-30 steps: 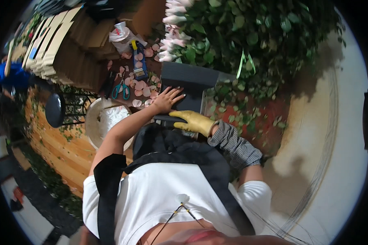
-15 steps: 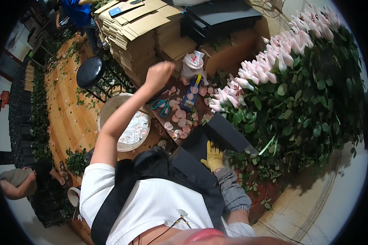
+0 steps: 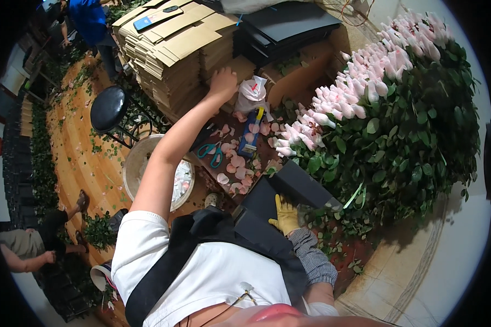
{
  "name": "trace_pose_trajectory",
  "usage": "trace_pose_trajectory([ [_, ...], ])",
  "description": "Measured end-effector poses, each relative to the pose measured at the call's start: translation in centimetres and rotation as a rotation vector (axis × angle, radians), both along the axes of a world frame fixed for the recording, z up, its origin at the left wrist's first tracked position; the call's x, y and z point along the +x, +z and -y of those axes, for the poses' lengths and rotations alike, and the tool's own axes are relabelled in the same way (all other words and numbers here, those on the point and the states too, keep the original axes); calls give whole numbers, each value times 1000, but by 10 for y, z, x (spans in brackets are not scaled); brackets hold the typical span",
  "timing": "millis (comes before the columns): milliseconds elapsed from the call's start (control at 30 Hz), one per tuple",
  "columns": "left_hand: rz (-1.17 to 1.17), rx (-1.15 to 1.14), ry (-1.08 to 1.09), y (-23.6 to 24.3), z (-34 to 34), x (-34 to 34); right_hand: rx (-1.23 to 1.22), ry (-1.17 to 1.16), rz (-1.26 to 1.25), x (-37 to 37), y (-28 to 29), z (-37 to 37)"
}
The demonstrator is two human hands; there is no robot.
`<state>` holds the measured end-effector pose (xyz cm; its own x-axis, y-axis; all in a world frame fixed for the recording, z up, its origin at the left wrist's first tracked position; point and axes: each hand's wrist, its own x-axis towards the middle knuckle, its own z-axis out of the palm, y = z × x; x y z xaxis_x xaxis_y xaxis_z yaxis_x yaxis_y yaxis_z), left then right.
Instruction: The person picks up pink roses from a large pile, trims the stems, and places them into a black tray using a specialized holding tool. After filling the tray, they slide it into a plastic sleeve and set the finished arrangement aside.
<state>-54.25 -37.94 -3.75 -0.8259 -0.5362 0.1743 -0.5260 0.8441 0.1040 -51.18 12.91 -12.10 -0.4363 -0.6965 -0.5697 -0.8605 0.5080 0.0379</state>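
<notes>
My left hand (image 3: 223, 85), bare, reaches up to a lower pile of brown cardboard sheets (image 3: 239, 66) beside the tall stack. Its fingers look bent and slightly apart, and nothing shows in them. In a yellow glove with a checked sleeve, my right hand (image 3: 285, 216) lies with fingers spread against a black folded cardboard piece (image 3: 259, 199) at the table's near edge. One raised black panel stands to the right of the glove. Between my hands lie teal-handled scissors (image 3: 210, 155), a blue box (image 3: 249, 136) and loose pink petals (image 3: 238, 162).
A dense heap of pink roses in white netting (image 3: 360, 92) with dark leaves fills the right. Black boards (image 3: 289, 24) are piled at the back. A round tub (image 3: 128, 171) and a black stool (image 3: 109, 109) stand at left. Other people are at the left edge and upper left.
My left hand has moved up and slightly right to the brown cardboard, its fingers loosening from a fist. The gloved right hand stays against the black cardboard. The whole view has shifted slightly.
</notes>
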Motion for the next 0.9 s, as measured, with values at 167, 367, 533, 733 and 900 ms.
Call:
trace_pose_trajectory([
  [167,22,74,160,10,-4,8,-40,41,-20,1,-1,0],
  [367,107,203,207,27,-3,30,-110,72,-42,3,-9,-3],
  [533,-172,543,121,44,-54,110,-190,12,-69,4,-12,-13],
  [733,332,1719,-75,-46,-133,199,-105,-17,16,3,-6,-3],
  [900,471,1899,-116,-141,-218,129,-39,45,-143,5,-19,-1],
])
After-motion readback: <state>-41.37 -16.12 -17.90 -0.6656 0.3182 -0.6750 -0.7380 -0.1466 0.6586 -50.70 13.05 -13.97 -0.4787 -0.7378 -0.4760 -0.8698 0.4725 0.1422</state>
